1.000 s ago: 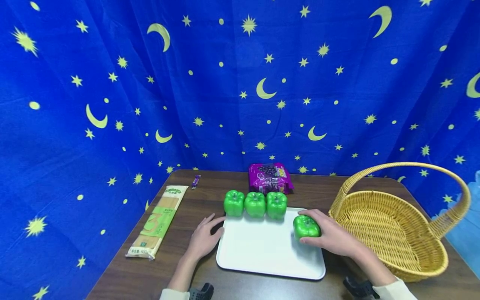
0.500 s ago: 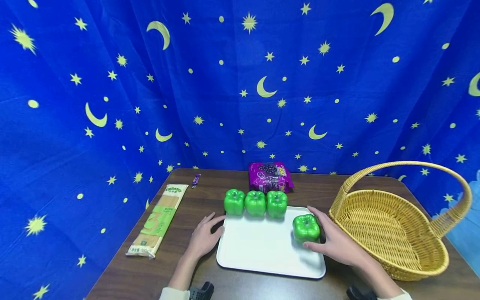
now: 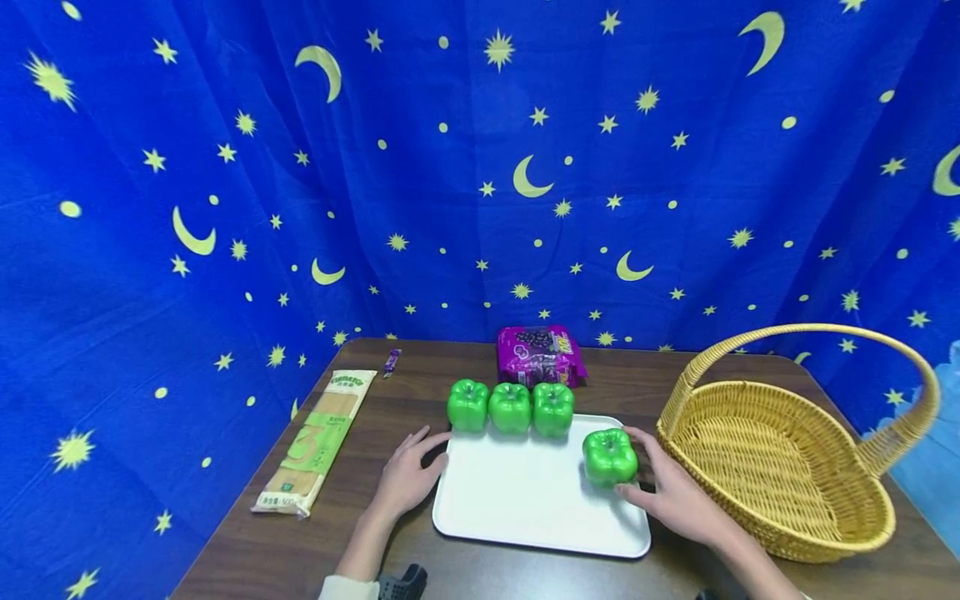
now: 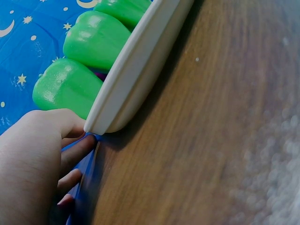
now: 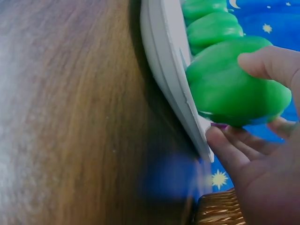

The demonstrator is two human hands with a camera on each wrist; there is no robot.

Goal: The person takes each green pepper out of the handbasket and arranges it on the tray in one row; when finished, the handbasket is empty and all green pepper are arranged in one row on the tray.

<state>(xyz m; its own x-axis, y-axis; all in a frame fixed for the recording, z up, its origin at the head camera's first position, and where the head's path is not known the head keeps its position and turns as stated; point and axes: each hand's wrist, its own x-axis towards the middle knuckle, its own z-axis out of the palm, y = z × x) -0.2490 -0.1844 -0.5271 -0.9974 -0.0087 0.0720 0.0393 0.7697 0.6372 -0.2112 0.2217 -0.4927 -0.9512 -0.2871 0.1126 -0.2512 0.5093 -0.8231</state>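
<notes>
A green bell pepper (image 3: 609, 457) stands on the right part of a white tray (image 3: 525, 492). My right hand (image 3: 678, 492) is at the pepper's right side, thumb and fingers spread apart; the right wrist view has the thumb overlapping the pepper (image 5: 229, 84), and contact is hard to judge. Along the tray's far edge three more green bell peppers, a left one (image 3: 468, 406), a middle one (image 3: 510, 408) and a right one (image 3: 553, 409), stand in a row. My left hand (image 3: 408, 477) rests by the tray's left edge, relaxed fingers touching its rim (image 4: 101, 117).
To the right stands a wicker basket (image 3: 757, 458) with a tall arched handle. A purple snack package (image 3: 538, 357) lies behind the pepper row. On the left are a pack of noodles (image 3: 318, 442) and a small purple wrapped candy (image 3: 392, 363). A blue star-patterned curtain (image 3: 420, 192) hangs behind.
My right hand has let go of the bell pepper and drawn back to its right. The pepper sits slightly further left. My left hand has stayed at the tray's edge.
</notes>
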